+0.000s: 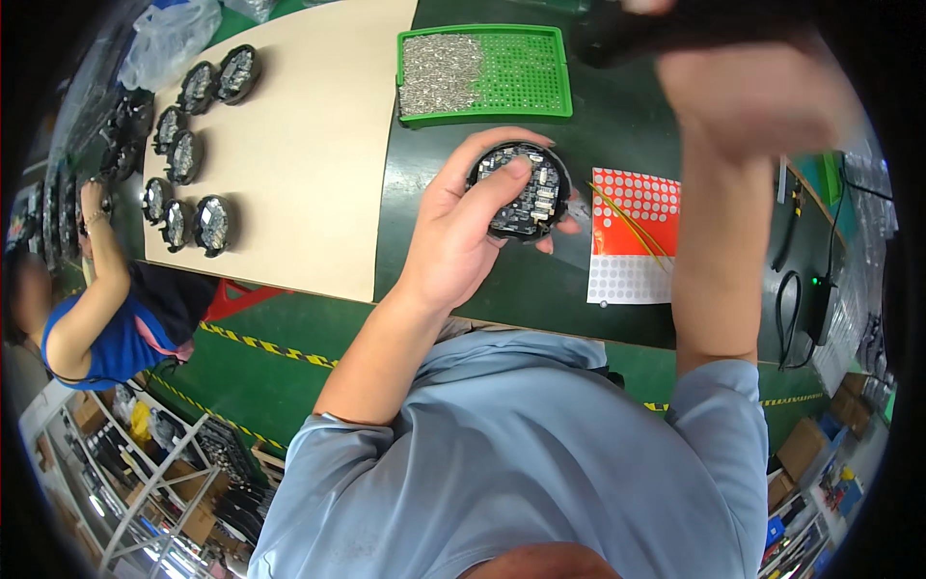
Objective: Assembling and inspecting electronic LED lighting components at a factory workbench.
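One round circuit-board module [521, 217] sits at one o'clock, clamped by the left hand [455, 227]; too strong thumb pressure could damage its white connectors [542, 205]. At two o'clock, the right hand [757, 104] blurs; its fingers I cannot tell.

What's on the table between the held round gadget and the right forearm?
A red-and-white sheet of round dots, with a thin yellow tweezers-like tool lying across it; the head view shows both.
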A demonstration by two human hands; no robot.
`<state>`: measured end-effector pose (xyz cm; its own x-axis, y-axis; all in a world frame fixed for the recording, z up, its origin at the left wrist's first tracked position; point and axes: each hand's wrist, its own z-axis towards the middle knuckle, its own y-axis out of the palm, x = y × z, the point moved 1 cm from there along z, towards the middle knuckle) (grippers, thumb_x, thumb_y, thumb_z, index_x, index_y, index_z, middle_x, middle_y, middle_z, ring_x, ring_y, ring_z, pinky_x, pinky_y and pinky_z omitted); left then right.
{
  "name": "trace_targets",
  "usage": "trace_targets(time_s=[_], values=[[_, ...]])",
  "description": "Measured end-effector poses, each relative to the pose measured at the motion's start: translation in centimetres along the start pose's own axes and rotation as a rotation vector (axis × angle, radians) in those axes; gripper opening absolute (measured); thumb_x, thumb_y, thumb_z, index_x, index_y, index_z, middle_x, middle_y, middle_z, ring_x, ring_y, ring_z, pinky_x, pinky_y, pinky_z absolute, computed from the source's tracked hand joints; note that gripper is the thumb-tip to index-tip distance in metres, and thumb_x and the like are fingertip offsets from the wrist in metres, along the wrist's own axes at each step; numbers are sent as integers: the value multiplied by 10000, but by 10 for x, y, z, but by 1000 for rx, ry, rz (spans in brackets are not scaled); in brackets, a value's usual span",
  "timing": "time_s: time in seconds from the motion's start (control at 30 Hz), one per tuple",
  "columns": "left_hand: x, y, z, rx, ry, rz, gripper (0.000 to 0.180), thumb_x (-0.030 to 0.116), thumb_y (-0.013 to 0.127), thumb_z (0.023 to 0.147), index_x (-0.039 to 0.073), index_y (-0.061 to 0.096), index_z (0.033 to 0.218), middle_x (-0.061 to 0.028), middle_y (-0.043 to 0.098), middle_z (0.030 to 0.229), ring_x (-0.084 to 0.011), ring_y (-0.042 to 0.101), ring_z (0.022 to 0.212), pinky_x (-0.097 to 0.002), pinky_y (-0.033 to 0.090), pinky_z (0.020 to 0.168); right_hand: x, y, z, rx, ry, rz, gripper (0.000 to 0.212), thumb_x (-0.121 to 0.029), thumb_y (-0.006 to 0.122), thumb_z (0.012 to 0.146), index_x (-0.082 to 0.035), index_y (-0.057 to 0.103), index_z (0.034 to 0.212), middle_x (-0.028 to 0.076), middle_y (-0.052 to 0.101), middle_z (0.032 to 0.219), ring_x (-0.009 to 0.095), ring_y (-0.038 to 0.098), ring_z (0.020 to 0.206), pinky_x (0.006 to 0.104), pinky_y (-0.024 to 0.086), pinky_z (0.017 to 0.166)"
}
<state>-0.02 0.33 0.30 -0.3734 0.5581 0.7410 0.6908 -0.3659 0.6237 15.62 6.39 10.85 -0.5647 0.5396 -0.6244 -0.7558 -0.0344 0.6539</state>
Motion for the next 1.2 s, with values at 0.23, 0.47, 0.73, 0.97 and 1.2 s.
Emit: trace_targets(time_s=[0.23, 0.47, 0.73, 0.97, 1.2], values=[[0, 2, 0, 3, -4, -28, 301, 141, 465, 1056, 11, 514, 1323, -238, 698, 1051, -310, 735, 875, -341, 564, 652, 1, -12, 5, -43, 11, -100, 880, -740, 186, 1003, 30, 610, 1037, 78, 568, 615, 140, 526, 442, 240, 477, 453], [0, 1, 1, -9, -19, -18, 311, 117, 470, 1048, 13, 501, 1340, -214, 708, 1050, -304, 739, 867, -334, 568, 663, 6, 44, -33, -64, 40, -200, 885, -743, 184, 1000, 32, 610, 1037, 78, 568, 614, 142, 526, 441, 243, 477, 453], [-1, 0, 1, -3, -23, -12, 288, 124, 486, 1041, 10, 545, 1299, -176, 717, 1036, -280, 743, 846, -322, 573, 640, 15, 51, -34, -69, 59, -299, 890, -747, 183, 998, 33, 610, 1038, 79, 569, 614, 144, 527, 441, 246, 477, 453], [-3, 0, 2, 20, -25, -50, 271, 100, 509, 1026, 5, 546, 1277, -153, 711, 1013, -272, 745, 814, -323, 567, 615, 31, 33, -18, -91, 63, -382, 895, -750, 181, 995, 34, 610, 1039, 80, 569, 614, 146, 527, 441, 249, 477, 453], [-6, -2, 1, 21, -8, -68, 266, 80, 512, 1023, -8, 534, 1273, -140, 701, 998, -278, 744, 803, -338, 562, 594, 16, 55, -45, -128, 47, -457, 900, -754, 180, 993, 35, 610, 1039, 80, 569, 614, 148, 527, 441, 252, 477, 452]])
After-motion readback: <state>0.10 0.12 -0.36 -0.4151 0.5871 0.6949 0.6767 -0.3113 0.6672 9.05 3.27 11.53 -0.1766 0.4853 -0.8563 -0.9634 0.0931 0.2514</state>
